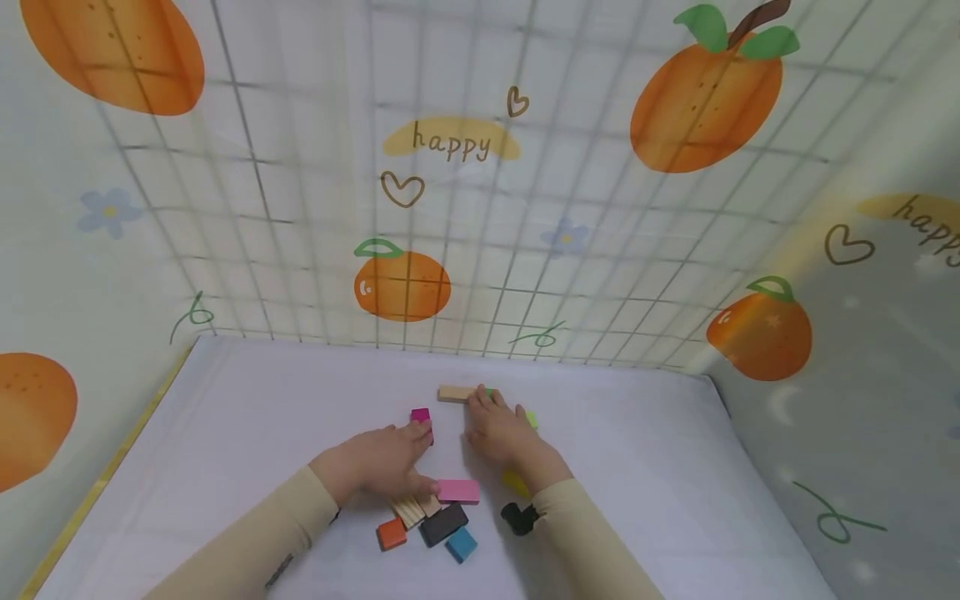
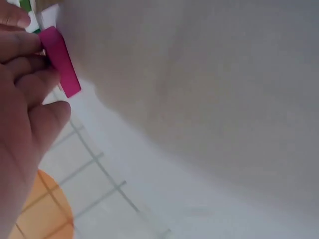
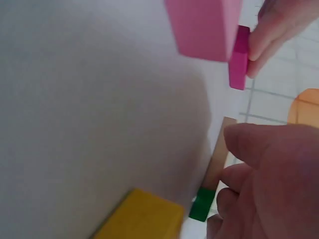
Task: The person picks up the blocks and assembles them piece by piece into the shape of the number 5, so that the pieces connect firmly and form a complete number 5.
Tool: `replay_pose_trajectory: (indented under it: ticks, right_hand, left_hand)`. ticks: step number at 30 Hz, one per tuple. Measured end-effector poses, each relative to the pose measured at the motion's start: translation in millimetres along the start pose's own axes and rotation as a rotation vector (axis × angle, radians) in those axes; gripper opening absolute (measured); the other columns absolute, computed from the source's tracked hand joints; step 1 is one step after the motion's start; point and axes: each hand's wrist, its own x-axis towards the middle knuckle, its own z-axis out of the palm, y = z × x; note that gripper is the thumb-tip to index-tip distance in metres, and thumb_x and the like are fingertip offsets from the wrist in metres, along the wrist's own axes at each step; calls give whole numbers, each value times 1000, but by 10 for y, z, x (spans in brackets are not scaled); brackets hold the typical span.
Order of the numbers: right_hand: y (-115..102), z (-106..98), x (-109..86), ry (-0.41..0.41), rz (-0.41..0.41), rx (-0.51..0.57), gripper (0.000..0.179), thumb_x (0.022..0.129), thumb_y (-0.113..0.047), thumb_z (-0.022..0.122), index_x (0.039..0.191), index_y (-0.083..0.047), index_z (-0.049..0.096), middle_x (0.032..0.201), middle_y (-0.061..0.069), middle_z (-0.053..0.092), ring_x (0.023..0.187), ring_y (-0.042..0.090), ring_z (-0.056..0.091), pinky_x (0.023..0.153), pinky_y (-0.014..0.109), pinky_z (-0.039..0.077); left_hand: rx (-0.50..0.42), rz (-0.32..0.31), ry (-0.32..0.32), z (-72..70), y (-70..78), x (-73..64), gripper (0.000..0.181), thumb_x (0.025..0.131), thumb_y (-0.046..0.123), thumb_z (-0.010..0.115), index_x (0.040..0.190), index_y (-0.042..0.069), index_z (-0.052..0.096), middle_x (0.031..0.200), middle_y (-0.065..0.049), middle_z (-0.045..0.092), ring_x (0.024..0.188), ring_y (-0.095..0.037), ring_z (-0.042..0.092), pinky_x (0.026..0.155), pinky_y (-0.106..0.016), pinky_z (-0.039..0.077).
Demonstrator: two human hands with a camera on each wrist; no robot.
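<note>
A magenta block [image 2: 64, 64] lies on the white table at the fingertips of my left hand [image 1: 386, 460]. Those fingers touch it along one side, and the thumb stays apart from it. Further back, a plain wooden block [image 1: 453, 393] sits end to end with a green block [image 3: 202, 204]. The fingers of my right hand [image 1: 506, 433] reach over their join in the head view, covering part of both. In the right wrist view the thumb overlaps the wooden block and the other fingertips lie close beside it.
Nearer me lie a pink block [image 1: 459, 492], wooden pieces [image 1: 408, 511], a dark grey block [image 1: 444, 525], an orange block [image 1: 392, 534] and a blue block [image 1: 461, 545]. A yellow block [image 1: 515, 482], a black piece [image 1: 517, 518] and a lime block [image 1: 532, 419] surround my right forearm.
</note>
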Motion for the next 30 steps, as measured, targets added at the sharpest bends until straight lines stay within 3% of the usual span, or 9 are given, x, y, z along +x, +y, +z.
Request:
replay_pose_trajectory:
  ticks: [6, 16, 30]
  right_hand:
    - [16, 20, 24, 21, 2, -4, 68, 102, -41, 55, 159, -14, 31, 169, 6, 21, 157, 33, 17, 120, 68, 15]
    - [32, 24, 36, 0, 9, -12, 67, 103, -44, 54, 160, -17, 31, 169, 3, 21, 157, 31, 16, 121, 66, 15]
    - [49, 9, 23, 4, -29, -17, 67, 102, -40, 56, 159, -16, 32, 168, 4, 23, 157, 33, 18, 120, 67, 17]
  left_hand:
    - [-65, -22, -3, -70, -89, 87, 92, 86, 76, 56, 155, 18, 41, 164, 2, 35, 151, -22, 35, 119, -46, 36]
    - [-108, -33, 53, -102, -167, 261, 90, 87, 73, 59, 152, 12, 47, 162, -2, 39, 150, -21, 38, 119, -44, 37]
    - [-138, 1, 75, -168, -222, 294, 90, 85, 73, 61, 151, 13, 47, 161, -2, 41, 150, -21, 36, 121, -43, 34]
